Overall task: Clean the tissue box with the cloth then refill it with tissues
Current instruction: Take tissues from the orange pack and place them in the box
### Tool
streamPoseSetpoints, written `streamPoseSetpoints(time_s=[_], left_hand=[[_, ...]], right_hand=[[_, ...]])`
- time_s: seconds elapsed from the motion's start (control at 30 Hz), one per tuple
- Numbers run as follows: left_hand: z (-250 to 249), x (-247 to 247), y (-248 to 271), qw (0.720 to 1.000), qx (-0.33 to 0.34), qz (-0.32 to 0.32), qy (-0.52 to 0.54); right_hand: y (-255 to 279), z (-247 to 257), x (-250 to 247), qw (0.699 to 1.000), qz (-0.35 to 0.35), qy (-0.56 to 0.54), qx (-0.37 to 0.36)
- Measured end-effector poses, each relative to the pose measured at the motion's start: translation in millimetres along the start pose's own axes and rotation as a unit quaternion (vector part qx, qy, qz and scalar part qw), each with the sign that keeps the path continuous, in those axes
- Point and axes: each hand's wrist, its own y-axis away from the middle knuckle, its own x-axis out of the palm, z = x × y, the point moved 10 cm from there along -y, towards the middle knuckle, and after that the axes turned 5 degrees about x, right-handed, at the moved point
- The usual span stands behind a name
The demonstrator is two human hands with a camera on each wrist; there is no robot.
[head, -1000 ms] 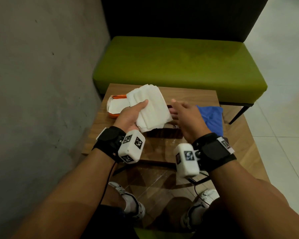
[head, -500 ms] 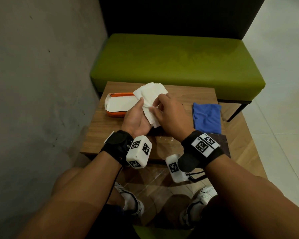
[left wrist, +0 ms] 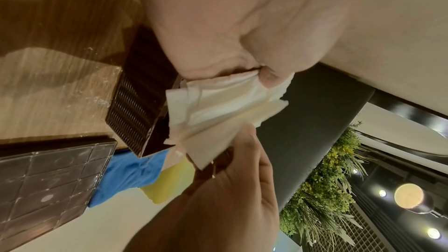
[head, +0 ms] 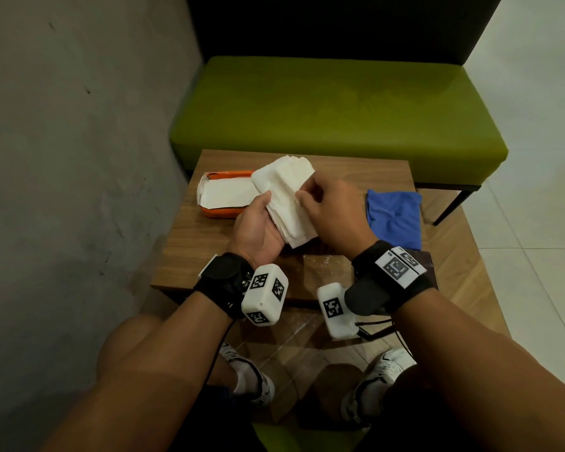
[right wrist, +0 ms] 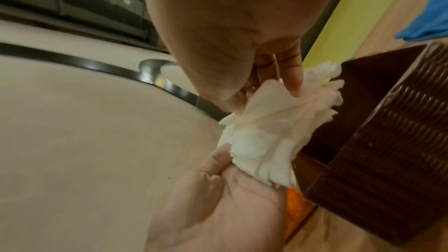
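White tissues sat in both hands above the surface: left hand fingers curled under the stack, right hand pinching its edge. Brown box stood open just below. Best to square the stack before lowering it in. Versus a second earlier, right hand had joined the grip; cloth unmoved.

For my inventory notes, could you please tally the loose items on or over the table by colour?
White: 1, tissue stack, held by both hands
Orange: 1, tissue pack
Blue: 1, cloth
Dark brown: 1, tissue box
Total: 4
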Motion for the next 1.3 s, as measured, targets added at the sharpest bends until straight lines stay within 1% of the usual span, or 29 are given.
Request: streamPoseSetpoints(time_s=[0.07, 0.13, 0.23, 0.3, 0.37, 0.43, 0.5, 0.53, 0.57, 0.6, 0.63, 0.67, 0.7, 0.73, 0.77, 0.8, 0.83, 0.87, 0.97, 1.03, 1.1, 1.13, 1.2, 1.23, 1.3], left_hand=[[-0.7, -5.1, -1.5, 1.000, 0.006, -0.013, -0.011], [1.9, -8.4, -2.6, 0.999, 0.004, -0.020, -0.027], [8.3, -7.3, -2.4, 0.999, 0.003, -0.018, -0.050], [9.2, -4.4, -1.1, 0.999, 0.009, -0.014, -0.049], [9.0, -1.5, 0.9, 0.999, 0.007, -0.010, -0.040], [8.7, 1.2, 2.8, 1.000, 0.000, 0.000, -0.030], [8.2, 2.4, 3.6, 1.000, -0.005, 0.004, -0.029], [7.8, 2.5, 3.4, 0.999, -0.004, 0.003, -0.033], [6.5, 0.7, 2.1, 0.999, -0.002, -0.004, -0.041], [5.4, -3.0, -0.2, 0.999, 0.000, -0.012, -0.047], [4.0, -6.7, -2.3, 0.998, 0.000, -0.021, -0.052], [3.6, -9.7, -3.8, 0.998, -0.002, -0.031, -0.058], [3.2, -10.2, -4.7, 0.997, -0.004, -0.036, -0.064], [3.7, -8.2, -5.2, 0.997, -0.005, -0.035, -0.069], [5.5, -3.6, -4.6, 0.997, -0.009, -0.028, -0.074], [7.3, 1.9, -3.7, 0.996, -0.013, -0.018, -0.084], [7.8, 6.1, -2.8, 0.995, -0.013, -0.011, -0.100], [7.5, 8.7, -2.3, 0.993, -0.011, -0.008, -0.117], [3.4, 4.2, -2.3, 0.990, -0.003, -0.024, -0.140], [0.0, 0.9, -1.1, 0.988, 0.003, -0.041, -0.147], [0.3, 2.2, 0.4, 0.988, 0.002, -0.041, -0.149], [-0.2, 3.5, 1.9, 0.988, 0.003, -0.040, -0.149], [-4.1, 7.6, 5.5, 0.987, 0.011, -0.031, -0.160], [-6.3, 9.8, 7.3, 0.985, 0.015, -0.023, -0.173], [-10.3, 14.7, 10.5, 0.978, 0.021, -0.004, -0.209]], right_hand=[[0.9, 1.6, -9.5, 0.999, -0.031, -0.022, 0.002], [3.4, 10.3, -11.1, 0.999, -0.039, -0.020, -0.019], [10.0, 27.7, 5.2, 0.997, -0.008, 0.033, -0.074], [13.4, 29.7, 16.9, 0.993, 0.007, 0.077, -0.088], [14.4, 26.5, 23.2, 0.989, 0.008, 0.115, -0.092], [16.0, 24.4, 25.3, 0.987, 0.008, 0.126, -0.101], [20.2, 26.1, 21.0, 0.988, 0.007, 0.087, -0.125], [21.6, 26.8, 12.3, 0.990, -0.006, 0.053, -0.132], [21.3, 23.9, -0.8, 0.991, -0.035, 0.019, -0.128], [18.3, 14.6, -14.6, 0.991, -0.076, -0.006, -0.109], [14.4, 1.9, -28.0, 0.991, -0.112, -0.025, -0.074], [9.6, -14.6, -35.1, 0.991, -0.126, -0.042, -0.025], [5.8, -27.3, -33.0, 0.992, -0.105, -0.066, 0.026], [4.5, -34.1, -21.8, 0.991, -0.050, -0.099, 0.070], [7.6, -35.5, -5.0, 0.986, 0.018, -0.132, 0.101], [12.7, -32.8, 8.8, 0.978, 0.072, -0.156, 0.120], [17.2, -30.3, 17.7, 0.971, 0.102, -0.172, 0.134], [20.0, -30.8, 22.2, 0.964, 0.112, -0.193, 0.148], [23.7, -37.4, 19.5, 0.935, 0.097, -0.271, 0.204], [27.4, -36.7, 23.2, 0.916, 0.127, -0.311, 0.219], [31.3, -35.4, 23.8, 0.899, 0.147, -0.336, 0.240], [32.6, -37.4, 24.6, 0.886, 0.152, -0.353, 0.260], [36.0, -39.0, 29.5, 0.853, 0.182, -0.385, 0.302], [36.9, -37.2, 31.3, 0.842, 0.201, -0.393, 0.309], [35.2, -35.1, 30.6, 0.826, 0.215, -0.419, 0.310]])
